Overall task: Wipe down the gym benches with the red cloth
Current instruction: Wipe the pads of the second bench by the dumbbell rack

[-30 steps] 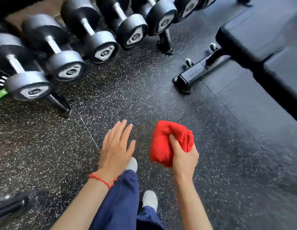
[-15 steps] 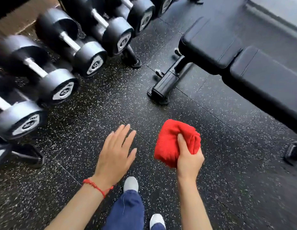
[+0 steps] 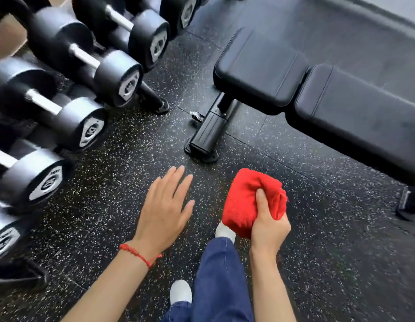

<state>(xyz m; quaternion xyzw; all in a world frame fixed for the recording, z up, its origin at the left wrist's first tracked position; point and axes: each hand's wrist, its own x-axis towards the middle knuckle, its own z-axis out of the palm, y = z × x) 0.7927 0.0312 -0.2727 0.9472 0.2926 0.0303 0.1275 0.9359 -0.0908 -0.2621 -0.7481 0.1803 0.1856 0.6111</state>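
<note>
My right hand (image 3: pixel 268 225) grips a bunched red cloth (image 3: pixel 244 203) in the air above the floor, thumb pressed into its folds. My left hand (image 3: pixel 164 210) hovers beside it with straight fingers, palm down, holding nothing; a red string bracelet circles its wrist. A black padded gym bench (image 3: pixel 260 70) stands ahead and to the right, its seat pad nearest and its longer back pad (image 3: pixel 355 108) running off to the right. The cloth is apart from the bench, below and in front of it.
A rack of black dumbbells (image 3: pixel 118 77) lines the left side, its foot (image 3: pixel 159 105) on the speckled rubber floor (image 3: pixel 318 228). The bench's black front leg (image 3: pixel 207 133) juts toward me. My blue trouser legs and white shoes show at the bottom.
The view has swung toward the bench, which now sits closer and nearer the middle. The dumbbell rack has slid left. Both hands keep their poses, the cloth still gripped.
</note>
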